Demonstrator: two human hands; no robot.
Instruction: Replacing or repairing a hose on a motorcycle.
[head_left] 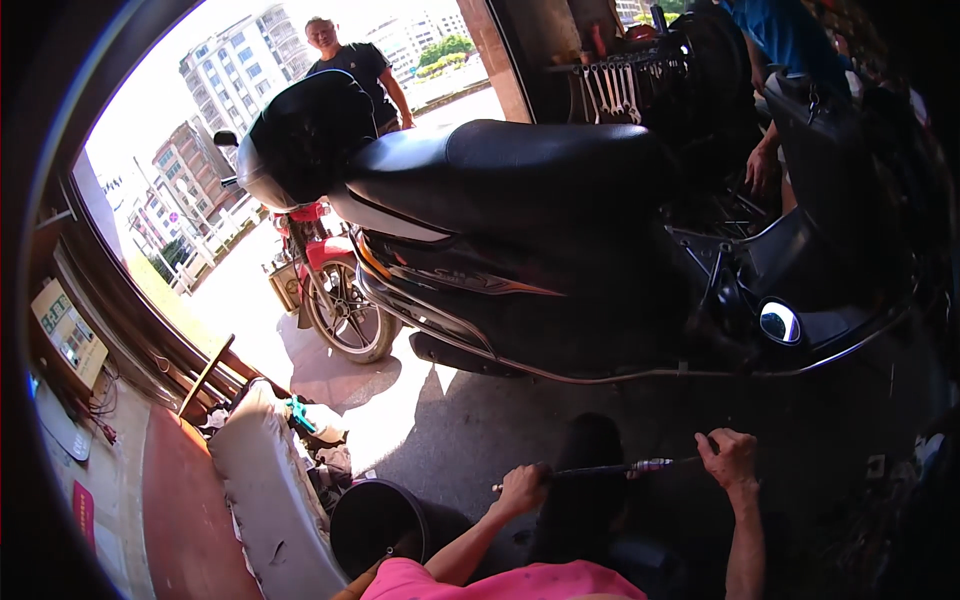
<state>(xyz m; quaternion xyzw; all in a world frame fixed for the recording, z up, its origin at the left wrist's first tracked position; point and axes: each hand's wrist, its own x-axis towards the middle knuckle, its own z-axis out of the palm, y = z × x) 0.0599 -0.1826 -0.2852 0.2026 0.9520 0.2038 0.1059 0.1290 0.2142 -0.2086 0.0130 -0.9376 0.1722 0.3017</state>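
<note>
My left hand (522, 488) is closed around one end of a long dark rod-like tool (590, 471), with a pale tip showing just left of my fingers. My right hand (728, 458) is closed at the other end, on its thin shaft; a silver fitting sits between my hands, toward the right. The tool lies across in front of me, over my dark-clad leg, below the black scooter (510, 270). A black bucket (375, 525) stands beside my left forearm.
A person (380, 85) stands in the bright doorway behind a red motorcycle (335, 300). A co-worker's hand (760, 170) reaches down at the scooter's right. Wrenches (610, 92) hang at the back. A worn grey padded piece (265, 490) and clutter line the left wall (175, 470).
</note>
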